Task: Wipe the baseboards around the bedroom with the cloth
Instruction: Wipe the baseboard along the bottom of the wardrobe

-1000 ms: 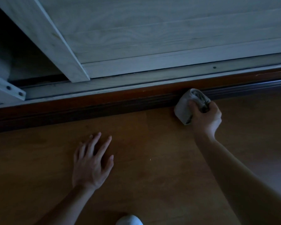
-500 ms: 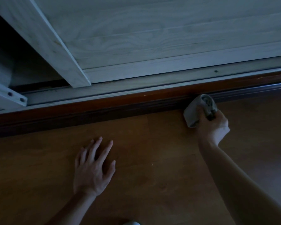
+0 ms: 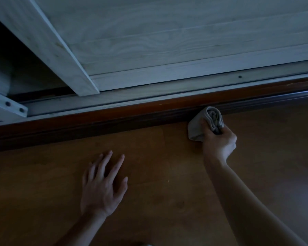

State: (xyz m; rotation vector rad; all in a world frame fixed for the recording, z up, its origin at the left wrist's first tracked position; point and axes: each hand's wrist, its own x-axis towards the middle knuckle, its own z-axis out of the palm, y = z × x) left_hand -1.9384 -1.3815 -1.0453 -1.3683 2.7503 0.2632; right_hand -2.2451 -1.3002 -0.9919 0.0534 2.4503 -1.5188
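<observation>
The right hand (image 3: 219, 142) grips the bunched cloth (image 3: 204, 123), fingers curled round it, pressed against the baseboard (image 3: 114, 119) where it meets the floor (image 3: 167, 174). The left hand (image 3: 103, 185) rests flat, fingers spread. The wad could ride over the moulding's groove, leaving dust. Open floor runs both ways along the board.

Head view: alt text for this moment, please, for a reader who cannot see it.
The person's right hand grips a bunched grey cloth against the dark reddish-brown baseboard in dim light. Their left hand rests flat and splayed on the wooden floor. Above the baseboard stands a pale wood-grain sliding door.
</observation>
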